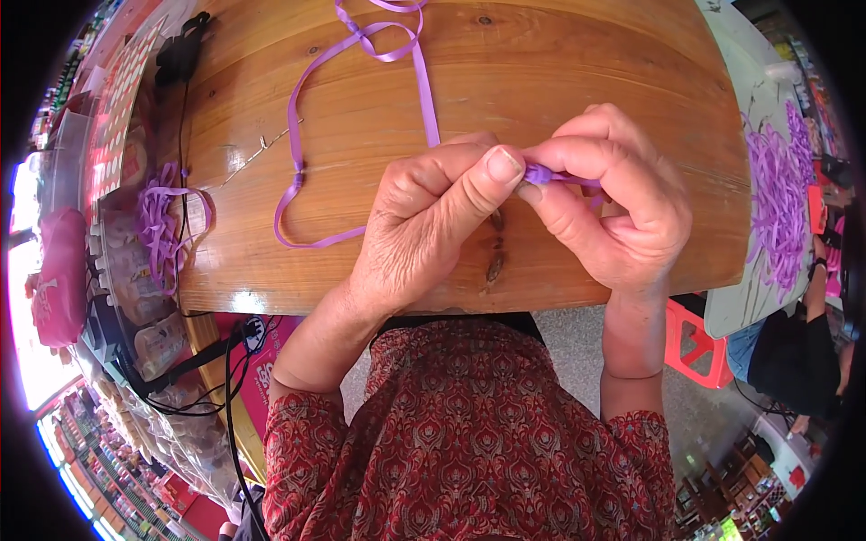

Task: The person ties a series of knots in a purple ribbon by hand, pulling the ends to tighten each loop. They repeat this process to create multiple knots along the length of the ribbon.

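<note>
A long purple ribbon (294,135) with several knots along it lies in loops on the wooden table (559,54) and runs up into my hands. My left hand (433,203) is closed, its thumb and bent fingers pinching the ribbon beside a bunched purple knot. My right hand (622,194) meets it from the other side, thumb and forefinger gripping the ribbon at the same knot. A short purple length curves inside my right hand. The fingertips of both hands nearly touch, and part of the knot is hidden between them.
Purple ribbon piles (162,221) lie at the table's left edge and on a pale table (780,194) at right. A black cable (185,117) runs down the left side, near clear plastic boxes (158,347). A red stool (699,347) and a person in black (794,361) are at right.
</note>
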A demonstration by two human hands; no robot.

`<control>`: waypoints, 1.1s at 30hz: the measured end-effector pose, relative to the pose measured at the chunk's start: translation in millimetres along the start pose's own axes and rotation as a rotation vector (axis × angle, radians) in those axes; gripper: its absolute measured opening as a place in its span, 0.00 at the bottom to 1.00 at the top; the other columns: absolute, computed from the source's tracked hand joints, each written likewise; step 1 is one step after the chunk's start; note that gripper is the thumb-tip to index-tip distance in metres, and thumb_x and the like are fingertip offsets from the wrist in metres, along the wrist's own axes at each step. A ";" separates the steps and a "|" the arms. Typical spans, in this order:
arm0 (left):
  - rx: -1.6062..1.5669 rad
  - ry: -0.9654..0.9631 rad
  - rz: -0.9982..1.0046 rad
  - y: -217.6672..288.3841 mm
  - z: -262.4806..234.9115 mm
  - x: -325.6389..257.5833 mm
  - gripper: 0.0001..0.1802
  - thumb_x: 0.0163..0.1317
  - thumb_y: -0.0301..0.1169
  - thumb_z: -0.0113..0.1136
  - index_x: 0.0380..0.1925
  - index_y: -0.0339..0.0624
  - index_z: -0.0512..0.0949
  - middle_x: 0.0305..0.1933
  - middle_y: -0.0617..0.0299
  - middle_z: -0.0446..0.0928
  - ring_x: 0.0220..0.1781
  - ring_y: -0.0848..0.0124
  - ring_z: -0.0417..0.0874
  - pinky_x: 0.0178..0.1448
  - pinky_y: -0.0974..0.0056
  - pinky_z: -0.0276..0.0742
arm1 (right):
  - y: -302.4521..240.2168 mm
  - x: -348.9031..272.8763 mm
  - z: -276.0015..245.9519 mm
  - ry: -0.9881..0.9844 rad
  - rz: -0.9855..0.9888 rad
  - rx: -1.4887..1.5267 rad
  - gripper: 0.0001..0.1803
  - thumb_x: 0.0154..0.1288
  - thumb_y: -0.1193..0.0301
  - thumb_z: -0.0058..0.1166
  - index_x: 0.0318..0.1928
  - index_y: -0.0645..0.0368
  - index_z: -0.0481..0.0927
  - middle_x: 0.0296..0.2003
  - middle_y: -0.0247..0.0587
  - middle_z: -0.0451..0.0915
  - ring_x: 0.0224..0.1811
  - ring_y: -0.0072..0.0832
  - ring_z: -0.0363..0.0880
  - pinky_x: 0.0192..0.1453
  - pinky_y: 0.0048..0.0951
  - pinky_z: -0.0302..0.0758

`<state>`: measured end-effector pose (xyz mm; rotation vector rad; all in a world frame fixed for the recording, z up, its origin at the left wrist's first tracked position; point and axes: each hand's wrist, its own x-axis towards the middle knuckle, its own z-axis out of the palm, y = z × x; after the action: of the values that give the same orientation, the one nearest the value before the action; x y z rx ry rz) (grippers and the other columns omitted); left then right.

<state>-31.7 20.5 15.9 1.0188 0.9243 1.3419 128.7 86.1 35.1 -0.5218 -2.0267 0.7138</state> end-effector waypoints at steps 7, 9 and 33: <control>-0.353 0.015 -0.040 -4.7 0.7 2.1 0.08 0.65 0.27 0.57 0.41 0.37 0.79 0.37 0.65 0.79 0.40 0.79 0.76 0.46 0.74 0.71 | 1.9 -1.1 2.8 0.095 0.011 -0.007 0.10 0.49 0.85 0.63 0.35 0.66 0.82 0.28 0.38 0.77 0.26 0.18 0.72 0.25 0.15 0.65; -0.352 0.041 -0.032 -6.5 2.7 2.8 0.07 0.63 0.26 0.58 0.41 0.37 0.79 0.39 0.64 0.79 0.42 0.78 0.77 0.47 0.73 0.72 | 1.6 -1.1 3.6 0.096 0.014 -0.015 0.10 0.49 0.85 0.63 0.35 0.66 0.82 0.29 0.38 0.77 0.26 0.18 0.72 0.25 0.15 0.65; -0.087 0.209 0.139 -5.0 0.6 4.3 0.05 0.62 0.22 0.58 0.38 0.34 0.79 0.38 0.65 0.77 0.40 0.81 0.75 0.47 0.75 0.71 | -3.1 -1.2 0.3 0.074 0.175 0.023 0.11 0.57 0.84 0.56 0.42 0.69 0.82 0.34 0.40 0.78 0.36 0.22 0.74 0.39 0.18 0.70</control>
<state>-29.4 25.0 11.5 0.9008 0.9538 1.6151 128.8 83.0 36.3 -0.7080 -1.9174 0.8096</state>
